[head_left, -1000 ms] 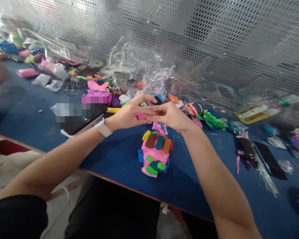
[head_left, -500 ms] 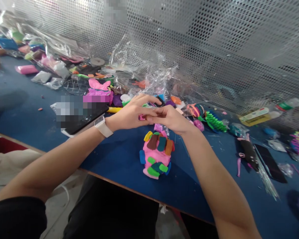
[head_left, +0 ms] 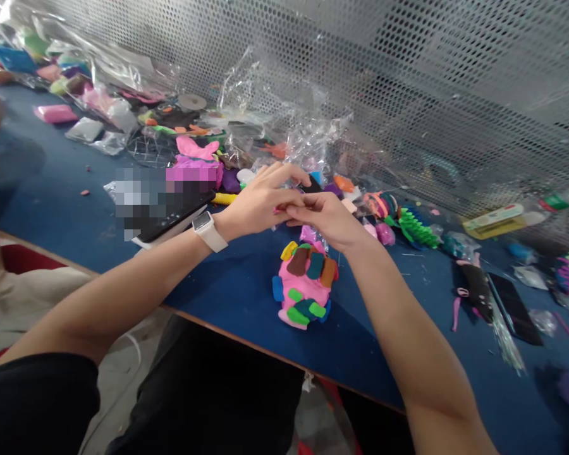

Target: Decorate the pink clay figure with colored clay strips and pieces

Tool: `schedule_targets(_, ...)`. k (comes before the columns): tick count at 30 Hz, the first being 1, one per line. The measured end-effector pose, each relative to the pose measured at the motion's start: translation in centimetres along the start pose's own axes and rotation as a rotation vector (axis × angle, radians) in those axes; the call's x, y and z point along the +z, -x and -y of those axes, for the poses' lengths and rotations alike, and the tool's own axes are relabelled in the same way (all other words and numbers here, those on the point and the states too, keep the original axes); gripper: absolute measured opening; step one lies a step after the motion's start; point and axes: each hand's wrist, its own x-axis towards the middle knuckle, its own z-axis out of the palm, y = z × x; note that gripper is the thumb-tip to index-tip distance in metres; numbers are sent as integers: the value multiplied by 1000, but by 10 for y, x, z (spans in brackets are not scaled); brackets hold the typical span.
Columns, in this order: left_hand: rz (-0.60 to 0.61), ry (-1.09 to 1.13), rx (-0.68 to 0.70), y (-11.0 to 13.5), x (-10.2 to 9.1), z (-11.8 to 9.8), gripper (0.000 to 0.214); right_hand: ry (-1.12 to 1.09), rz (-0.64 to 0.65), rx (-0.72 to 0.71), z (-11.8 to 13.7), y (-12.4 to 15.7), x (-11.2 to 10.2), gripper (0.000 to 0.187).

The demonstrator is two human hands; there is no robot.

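Observation:
My left hand (head_left: 265, 201) and my right hand (head_left: 325, 218) meet above the middle of the table, fingertips touching. Between them shows a sliver of pink clay (head_left: 279, 209), mostly hidden by the fingers. Both hands are closed in a pinch around it. Just below, a pink clay figure (head_left: 303, 287) stands on the table, covered with green, brown, teal, orange, blue and yellow clay pieces. Behind my fingers lies a small pink packet (head_left: 308, 234).
Left of my hands lies a black phone (head_left: 177, 218), near a pink clay model (head_left: 196, 161). Plastic wrappers (head_left: 308, 136) crowd the back against a perforated metal panel (head_left: 408, 82). To the right are a green spiky clay piece (head_left: 417, 230) and a second phone (head_left: 514, 309).
The view has shifted slightly, so the table's contents appear a little further right and higher. My hands stay together, and the fingers have moved slightly around the pink clay.

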Motion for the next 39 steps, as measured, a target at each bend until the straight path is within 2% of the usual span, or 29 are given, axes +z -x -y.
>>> schedule_targets(2,-74,-19,-32,1,3,1,18,-33,-42,-6,-1,-1,2,51)
schedule_targets(4,-95,0,-46,1,5,2,12,-30,-71,-9,-1,0,1,51)
schedule_targets(6,-58,62,-29,0,5,2,11,8,-78,-7,2,2,-3,49)
schedule_targets(10,58,196,8,-2,1,3,22,114,-21,16,12,8,-15,46)
schedule_targets(14,97,253,10,-4,-4,2,21,200,1,16,15,10,-22,43)
schedule_targets(22,-69,194,39,-3,-1,3,30,68,73,-25,11,7,-7,46)
schedule_targets(29,-48,219,31,-1,2,7,25,48,50,-16,14,11,-14,37)
schedule_targets(35,-119,183,-61,-3,-3,1,32,-51,-45,-47,10,7,-3,54)
schedule_targets(39,-62,185,-90,-5,-6,0,36,-66,-53,-47,11,6,4,55)
